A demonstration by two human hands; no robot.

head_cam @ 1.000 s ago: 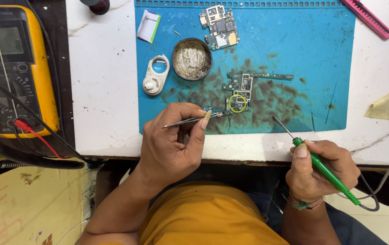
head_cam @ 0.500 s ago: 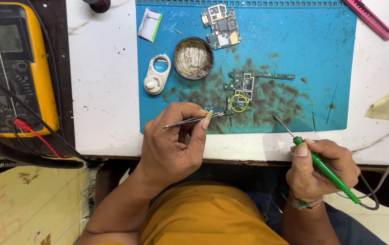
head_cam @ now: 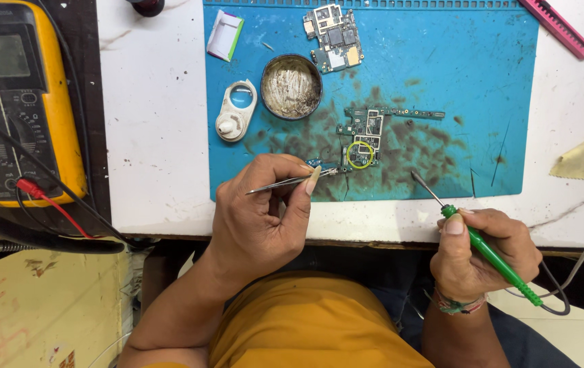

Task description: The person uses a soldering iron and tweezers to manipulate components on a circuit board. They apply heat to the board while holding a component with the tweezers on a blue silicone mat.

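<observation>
Tweezers on the board, iron held back

The left hand (head_cam: 264, 218) pinches a pair of metal tweezers (head_cam: 292, 181) shut between thumb and fingers, their tips touching the lower end of a green circuit board (head_cam: 367, 136) on the stained blue mat (head_cam: 455, 82), near the desk's front edge. The right hand (head_cam: 486, 249) is closed around a green-handled soldering iron (head_cam: 472, 235) at the front edge, its tip over the mat's front edge, apart from the board. A round tin (head_cam: 291, 86) sits just behind the board, a white plastic tool (head_cam: 236, 112) beside it, a second board (head_cam: 333, 37) towards the back, and a yellow multimeter (head_cam: 16, 102) off the desk's left edge
</observation>
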